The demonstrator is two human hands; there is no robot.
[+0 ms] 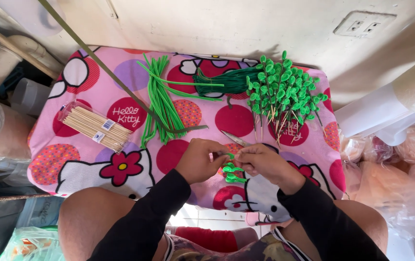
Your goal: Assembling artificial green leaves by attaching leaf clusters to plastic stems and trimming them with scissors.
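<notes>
My left hand [200, 159] and my right hand [260, 162] meet over the front of a pink cartoon-print cloth [72, 159], pinching a small green strip piece [230, 155] between their fingertips. Just below the fingers lie two or three small green loops [231, 174]. A pair of scissors [234, 139] rests on the cloth just beyond my hands. Further back to the right is a pile of wooden sticks tipped with green loops [282, 94].
A bundle of light green strips [161, 104] and a darker green bundle [222, 81] lie at the back. A clear pack of bamboo skewers [94, 128] sits left. Plastic bags [400, 164] crowd the right side, a wall socket [362, 24] is behind, and my knees frame the front.
</notes>
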